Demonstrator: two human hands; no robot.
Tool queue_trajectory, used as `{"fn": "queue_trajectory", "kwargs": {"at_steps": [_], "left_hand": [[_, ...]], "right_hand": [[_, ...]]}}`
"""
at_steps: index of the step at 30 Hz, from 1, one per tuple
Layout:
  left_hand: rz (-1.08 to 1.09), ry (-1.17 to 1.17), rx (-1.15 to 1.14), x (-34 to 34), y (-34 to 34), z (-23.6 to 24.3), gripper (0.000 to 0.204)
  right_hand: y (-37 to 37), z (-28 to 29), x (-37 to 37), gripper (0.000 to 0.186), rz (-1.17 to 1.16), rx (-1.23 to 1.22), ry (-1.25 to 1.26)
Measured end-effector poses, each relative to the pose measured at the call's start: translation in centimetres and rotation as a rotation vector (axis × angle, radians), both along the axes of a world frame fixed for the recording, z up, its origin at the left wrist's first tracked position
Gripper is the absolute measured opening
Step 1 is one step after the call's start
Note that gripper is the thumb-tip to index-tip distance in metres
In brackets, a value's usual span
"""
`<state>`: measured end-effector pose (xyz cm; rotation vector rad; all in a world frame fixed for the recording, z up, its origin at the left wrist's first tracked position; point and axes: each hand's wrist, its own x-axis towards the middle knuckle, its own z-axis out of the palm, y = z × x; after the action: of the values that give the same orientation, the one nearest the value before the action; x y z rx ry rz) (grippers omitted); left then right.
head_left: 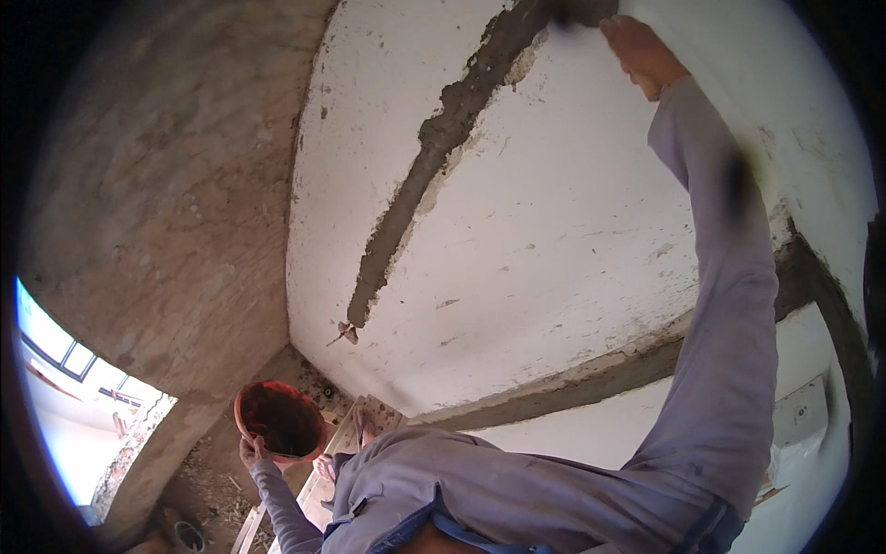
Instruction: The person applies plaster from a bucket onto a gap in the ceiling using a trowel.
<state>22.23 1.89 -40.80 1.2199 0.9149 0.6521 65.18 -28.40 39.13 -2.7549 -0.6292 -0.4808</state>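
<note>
Low on the left, my left hand (256, 451) grips the rim of an orange-red bucket (309, 445). The bucket's mouth faces up toward me, and a dark, wet-looking mix coats its inside. My right arm reaches far up to the top right. There my right hand (643, 57) is closed round the handle of what looks like a trowel (591, 11), its blade partly cut off by the upper edge. The blade lies at the upper end of a grey mortar strip (443, 134) that runs slantwise down the white wall (554, 222).
Wires poke out of a small hole (347, 332) below the strip. Another mortar band (572, 392) crosses the wall lower down. A bare brown wall (185, 166) meets it at left, beside a window opening (74, 397). Wooden planks (355, 425) lie under my feet; a container (189, 535) stands below.
</note>
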Motion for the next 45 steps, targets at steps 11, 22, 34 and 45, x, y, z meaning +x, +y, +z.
{"fn": "queue_trajectory", "kwargs": {"at_steps": [11, 22, 34, 45], "left_hand": [[0.103, -0.001, 0.033, -4.0, 1.0, -3.7, 0.02], [0.146, -0.026, 0.089, -6.6, 2.6, -5.6, 0.021], [0.081, -0.009, 0.031, -6.2, 2.2, -4.3, 0.01], [0.063, -0.017, 0.016, -5.7, 2.7, -4.9, 0.016]], "right_hand": [[0.1, -14.8, -1.4, 0.027, -0.101, 0.083, 0.606], [3.7, 1.0, -0.4, 0.032, -0.064, 0.022, -0.162], [2.7, -3.7, 1.9, 0.026, 0.211, -0.436, -0.299], [6.4, -8.2, -0.9, 0.019, -0.111, -0.552, -0.142]]}}
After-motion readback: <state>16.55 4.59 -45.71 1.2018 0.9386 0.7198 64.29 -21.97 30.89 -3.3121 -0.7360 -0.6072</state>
